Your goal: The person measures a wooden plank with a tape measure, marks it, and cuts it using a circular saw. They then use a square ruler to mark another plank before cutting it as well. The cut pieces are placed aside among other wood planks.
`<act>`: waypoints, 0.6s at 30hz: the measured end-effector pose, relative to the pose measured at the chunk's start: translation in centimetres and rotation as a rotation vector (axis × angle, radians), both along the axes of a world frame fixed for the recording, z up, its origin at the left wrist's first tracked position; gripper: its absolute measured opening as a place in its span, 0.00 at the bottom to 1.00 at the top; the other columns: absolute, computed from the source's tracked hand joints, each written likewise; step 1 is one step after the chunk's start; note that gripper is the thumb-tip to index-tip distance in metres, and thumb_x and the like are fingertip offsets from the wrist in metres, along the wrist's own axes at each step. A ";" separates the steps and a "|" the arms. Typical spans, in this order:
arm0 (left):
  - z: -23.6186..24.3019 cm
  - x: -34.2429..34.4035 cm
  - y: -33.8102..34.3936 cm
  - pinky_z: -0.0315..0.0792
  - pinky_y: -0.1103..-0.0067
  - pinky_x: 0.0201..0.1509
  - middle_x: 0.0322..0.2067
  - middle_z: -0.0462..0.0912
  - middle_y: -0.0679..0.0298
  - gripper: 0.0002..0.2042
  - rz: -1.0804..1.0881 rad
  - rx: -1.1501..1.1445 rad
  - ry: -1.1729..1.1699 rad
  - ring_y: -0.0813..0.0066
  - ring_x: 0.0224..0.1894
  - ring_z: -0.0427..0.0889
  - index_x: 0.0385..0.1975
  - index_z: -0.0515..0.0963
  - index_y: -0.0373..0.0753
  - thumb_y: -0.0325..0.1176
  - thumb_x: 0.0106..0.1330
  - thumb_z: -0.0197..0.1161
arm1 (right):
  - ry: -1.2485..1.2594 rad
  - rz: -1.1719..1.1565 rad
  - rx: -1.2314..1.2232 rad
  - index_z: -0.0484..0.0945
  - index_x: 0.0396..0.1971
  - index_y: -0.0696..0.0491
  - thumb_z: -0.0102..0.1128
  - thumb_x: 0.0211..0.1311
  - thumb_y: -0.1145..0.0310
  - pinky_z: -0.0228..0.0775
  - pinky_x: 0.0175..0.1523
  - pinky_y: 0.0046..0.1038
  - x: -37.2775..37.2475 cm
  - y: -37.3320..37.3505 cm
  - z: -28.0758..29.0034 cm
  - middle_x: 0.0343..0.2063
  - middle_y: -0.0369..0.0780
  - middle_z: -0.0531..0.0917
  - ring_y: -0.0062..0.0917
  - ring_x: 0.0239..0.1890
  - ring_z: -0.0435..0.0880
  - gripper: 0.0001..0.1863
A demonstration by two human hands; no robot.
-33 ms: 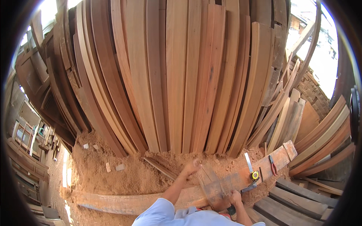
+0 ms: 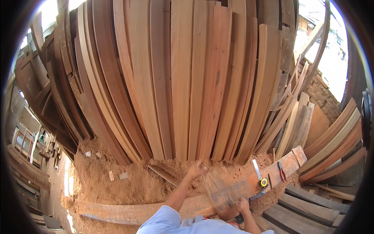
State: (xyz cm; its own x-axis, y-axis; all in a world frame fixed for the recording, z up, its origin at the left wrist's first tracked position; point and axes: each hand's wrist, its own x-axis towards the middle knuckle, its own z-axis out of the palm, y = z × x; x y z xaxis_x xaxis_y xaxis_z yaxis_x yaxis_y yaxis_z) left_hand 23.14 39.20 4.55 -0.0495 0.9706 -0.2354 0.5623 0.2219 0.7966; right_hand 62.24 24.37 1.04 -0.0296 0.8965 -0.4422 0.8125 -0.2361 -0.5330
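Across the long plank bench (image 2: 128, 212) lies a short wooden board (image 2: 215, 186), tilted, with its far end over the sawdust. Just beyond that far end is my left hand (image 2: 196, 170), raised, its fingers curled; whatever they pinch is too small to make out. Beside the board's near end my right hand (image 2: 242, 205) is closed, and what it grips is hidden. A thin dark line runs along the board's right part. On the bench to the right lie a yellow tape measure (image 2: 263, 182), a metal square (image 2: 257, 171) with dark stock, and red-handled pliers (image 2: 282, 172).
Tall planks (image 2: 181, 85) lean in a row across the far side. Sawdust (image 2: 113, 187) covers the ground with a few wood offcuts (image 2: 124, 176). A loose narrow strip (image 2: 163, 174) lies beyond the bench. Dark boards (image 2: 307, 210) are stacked at the near right.
My left hand has shifted slightly left and away from the board's far end. My right hand, the board and the tools look the same.
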 end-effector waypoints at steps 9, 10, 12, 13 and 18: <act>24.3 -6.5 21.7 0.33 0.47 0.81 0.77 0.31 0.34 0.53 0.281 0.589 0.668 0.36 0.80 0.30 0.79 0.42 0.39 0.50 0.62 0.72 | -0.041 -0.151 0.024 0.79 0.57 0.59 0.64 0.59 0.57 0.73 0.64 0.42 -2.4 3.5 -0.2 0.50 0.57 0.84 0.49 0.57 0.82 0.29; 25.8 -6.3 23.5 0.31 0.47 0.80 0.77 0.31 0.34 0.56 0.282 0.624 0.673 0.37 0.80 0.30 0.79 0.40 0.39 0.48 0.60 0.74 | -0.044 -0.162 0.038 0.78 0.59 0.59 0.64 0.60 0.58 0.73 0.63 0.42 -2.4 4.7 0.4 0.50 0.57 0.84 0.48 0.57 0.82 0.30; 27.7 -5.6 26.3 0.29 0.45 0.79 0.77 0.30 0.33 0.59 0.274 0.639 0.672 0.36 0.80 0.27 0.79 0.38 0.40 0.47 0.57 0.77 | -0.037 -0.180 0.043 0.76 0.61 0.58 0.65 0.60 0.58 0.74 0.62 0.41 -2.5 7.7 2.1 0.50 0.57 0.84 0.47 0.56 0.83 0.31; 28.6 -5.2 27.5 0.29 0.44 0.79 0.76 0.29 0.32 0.59 0.266 0.622 0.669 0.36 0.80 0.26 0.79 0.37 0.41 0.48 0.57 0.77 | -0.025 -0.187 0.038 0.75 0.62 0.59 0.66 0.60 0.58 0.74 0.62 0.40 -2.6 9.8 3.1 0.51 0.57 0.84 0.47 0.56 0.83 0.32; 24.7 -6.2 32.1 0.29 0.35 0.74 0.74 0.17 0.32 0.63 0.309 0.699 0.793 0.26 0.76 0.19 0.80 0.33 0.44 0.59 0.57 0.75 | 0.059 -0.114 0.255 0.70 0.65 0.62 0.68 0.63 0.57 0.77 0.59 0.39 -5.2 22.7 9.2 0.57 0.55 0.80 0.44 0.54 0.84 0.35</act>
